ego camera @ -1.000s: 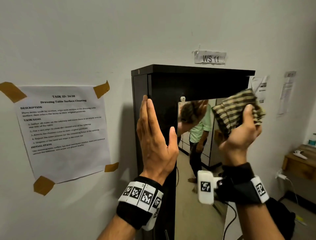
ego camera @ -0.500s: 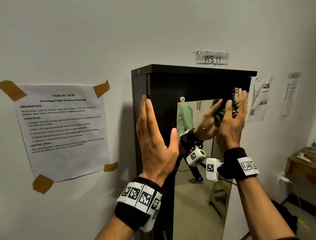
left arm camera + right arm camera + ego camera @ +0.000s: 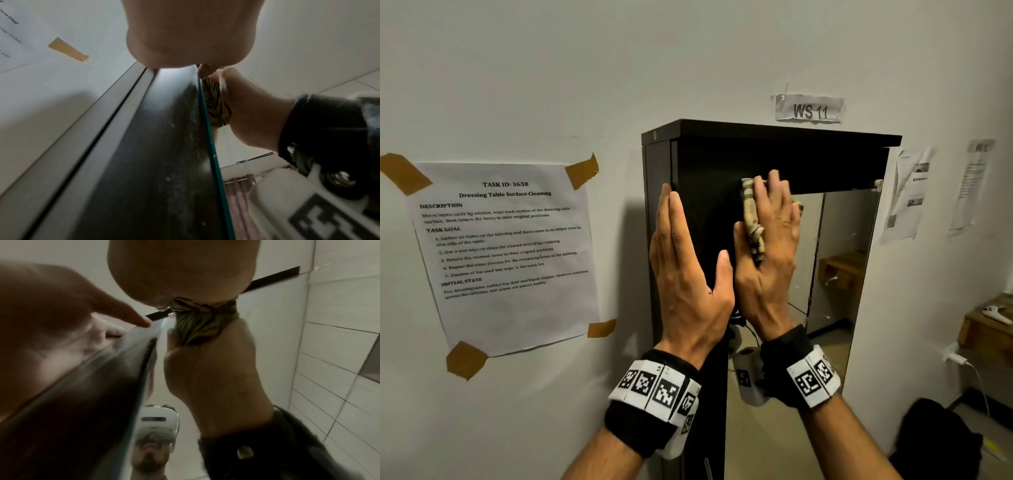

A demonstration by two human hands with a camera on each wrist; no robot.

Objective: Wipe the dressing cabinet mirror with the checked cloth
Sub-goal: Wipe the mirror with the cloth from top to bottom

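The black dressing cabinet (image 3: 774,157) stands against the wall, its mirror (image 3: 835,257) facing me. My right hand (image 3: 767,246) presses the bunched checked cloth (image 3: 751,219) on the mirror's top left corner. Its fingers lie straight over the cloth, and a fold is pinched between thumb and forefinger. My left hand (image 3: 688,274) lies flat with straight fingers on the cabinet's left front edge, close beside the right hand. The left wrist view shows the cloth (image 3: 216,104) squeezed between the right hand (image 3: 252,113) and the glass. In the right wrist view the cloth (image 3: 197,321) is bunched under the palm.
A taped task sheet (image 3: 503,246) hangs on the wall left of the cabinet, a "WS 11" label (image 3: 810,109) above it and more papers (image 3: 907,192) to the right. A wooden table (image 3: 979,335) with a white controller (image 3: 993,313) stands at right, a dark bag (image 3: 935,438) below.
My right hand brought the cloth from the air onto the mirror's top right, then swept it left to the top left corner. The left hand stayed put.
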